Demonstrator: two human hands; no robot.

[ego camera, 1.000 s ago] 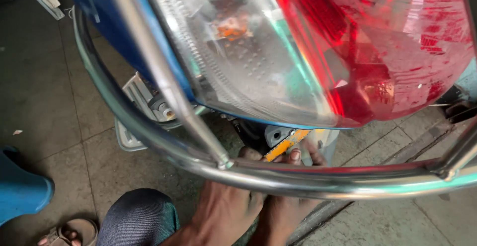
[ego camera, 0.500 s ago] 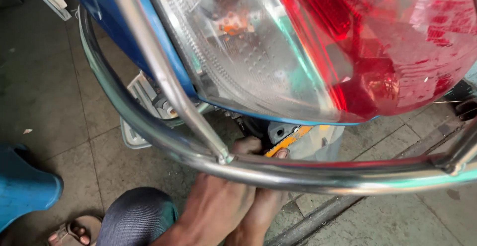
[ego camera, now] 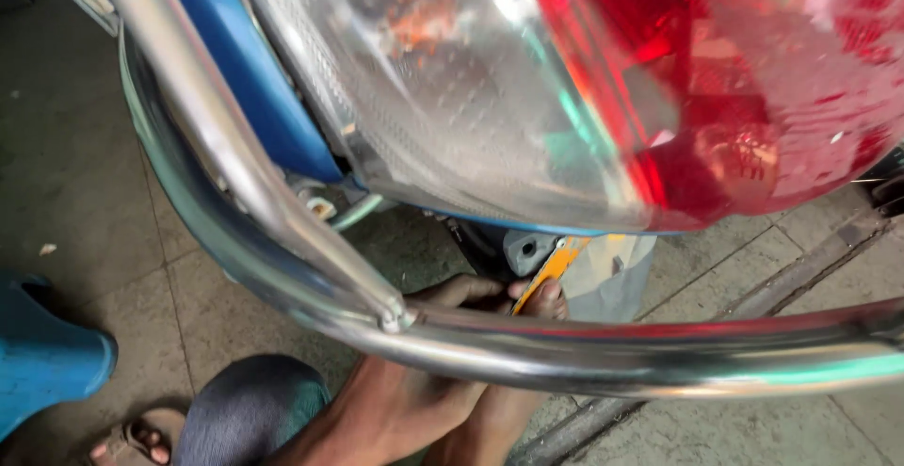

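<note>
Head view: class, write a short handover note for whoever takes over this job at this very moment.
Left hand: under the chrome guard rail, fingers curled; whether it grips anything is hidden.
Right hand: beside it, seemingly pinching the yellow-handled tool, which points up under the tail light.
Things: the tool tip sits near a grey bracket below the lamp.
Done: nothing visibly removed; the lamp lens sits in place.
Left: the rail hides the work spot, so check it by hand.
</note>
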